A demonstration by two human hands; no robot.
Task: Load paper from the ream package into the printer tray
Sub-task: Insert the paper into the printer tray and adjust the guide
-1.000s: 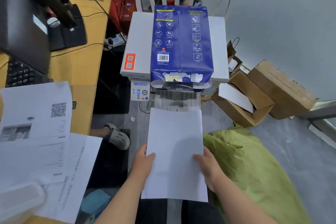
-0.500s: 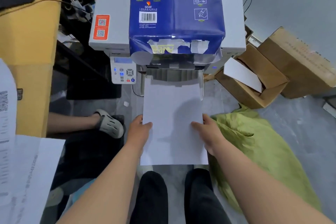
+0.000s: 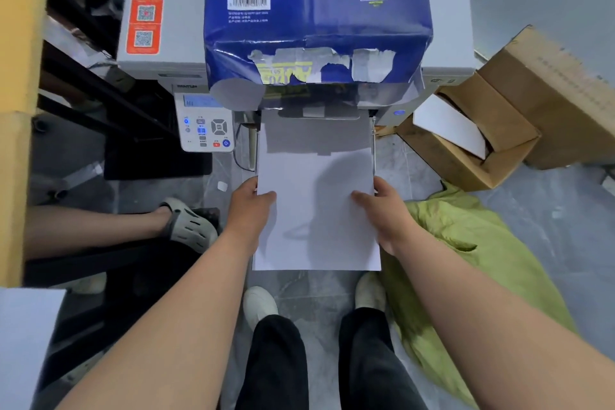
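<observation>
A white stack of paper (image 3: 316, 203) lies flat between my hands, its far end lying over the printer tray (image 3: 373, 143) under the printer's front. My left hand (image 3: 251, 206) grips the stack's left edge, thumb on top. On the right edge sits my right hand (image 3: 382, 210), thumb also on top. The blue ream package (image 3: 316, 17), torn open at its near end, rests on top of the grey printer (image 3: 163, 10). The tray itself is mostly hidden beneath the paper.
The printer's control panel (image 3: 204, 125) hangs at the left of the tray. Open cardboard boxes (image 3: 482, 130) stand on the floor at the right, a green cloth (image 3: 466, 243) lies beside my feet. Another person's sandalled foot (image 3: 189, 225) is at the left, by a yellow desk (image 3: 16, 110).
I have leaned in and both hands have pushed the paper stack forward, so its far end now lies in the tray slot under the ream package.
</observation>
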